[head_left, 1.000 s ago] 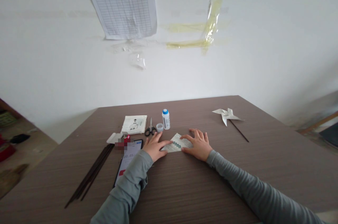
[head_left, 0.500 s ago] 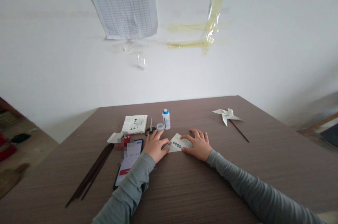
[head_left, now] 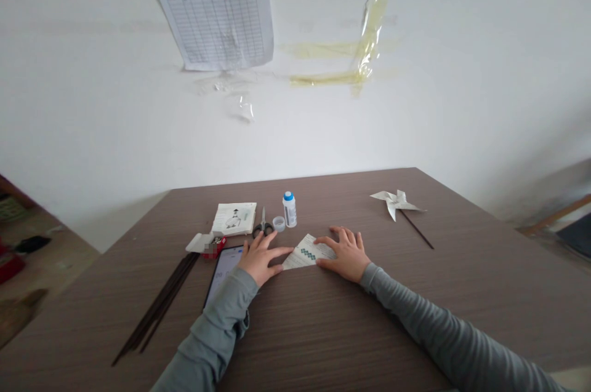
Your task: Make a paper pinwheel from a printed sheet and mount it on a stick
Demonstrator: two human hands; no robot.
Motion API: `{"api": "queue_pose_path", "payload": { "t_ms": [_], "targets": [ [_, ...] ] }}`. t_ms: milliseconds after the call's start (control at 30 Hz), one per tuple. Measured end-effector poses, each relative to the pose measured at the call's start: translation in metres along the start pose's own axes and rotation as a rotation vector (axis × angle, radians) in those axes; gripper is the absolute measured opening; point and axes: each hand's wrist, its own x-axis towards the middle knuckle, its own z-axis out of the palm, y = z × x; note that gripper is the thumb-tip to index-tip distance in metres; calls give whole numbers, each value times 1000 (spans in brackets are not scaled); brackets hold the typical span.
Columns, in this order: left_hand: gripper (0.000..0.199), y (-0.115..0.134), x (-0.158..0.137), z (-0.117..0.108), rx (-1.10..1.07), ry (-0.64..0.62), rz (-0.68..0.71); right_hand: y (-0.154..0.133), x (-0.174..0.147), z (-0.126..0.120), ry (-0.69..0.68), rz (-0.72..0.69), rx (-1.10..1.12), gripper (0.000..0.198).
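Note:
A printed sheet of paper (head_left: 302,255), folded to a triangle with a green diamond pattern, lies flat on the table between my hands. My right hand (head_left: 345,253) rests on its right side, fingers spread and pressing it down. At the paper's left corner is my left hand (head_left: 261,258), its fingers stretched apart; whether the fingertips touch the paper I cannot tell. Just beyond the left hand are scissors (head_left: 263,227) with dark handles, a small clear cap (head_left: 279,223) and a white bottle with a blue top (head_left: 289,210).
A stack of printed paper squares (head_left: 234,218) lies at the back left. Nearer are a small red-and-white box (head_left: 213,247), several dark sticks (head_left: 159,306) and a phone (head_left: 222,269) partly under my left arm. A paper pinwheel (head_left: 397,201) on a stick lies at the right.
My left hand has moved left, off the paper's middle to its left corner, baring more of the sheet and covering more of the phone. My right hand has stayed in place.

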Motion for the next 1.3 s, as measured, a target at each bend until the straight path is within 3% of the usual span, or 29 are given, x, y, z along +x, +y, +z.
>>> {"api": "queue_pose_path", "payload": {
  "t_ms": [400, 567, 700, 933, 1100, 1300],
  "targets": [
    [91, -8, 2, 0, 45, 58, -25, 4, 1, 4, 23, -27, 10, 63],
    [69, 3, 5, 3, -63, 151, 64, 5, 1, 6, 37, -38, 0, 62],
    [54, 20, 12, 15, -121, 145, 151, 3, -1, 7, 50, -51, -10, 63],
    [39, 33, 18, 24, -108, 119, 81, 2, -3, 11, 98, -73, 7, 60],
    [27, 41, 19, 27, -128, 181, 70, -1, -1, 19, 147, -59, 6, 60],
    [30, 55, 19, 28, -114, 190, -2, -3, 2, 23, 137, -29, -6, 62]
  ]
}}
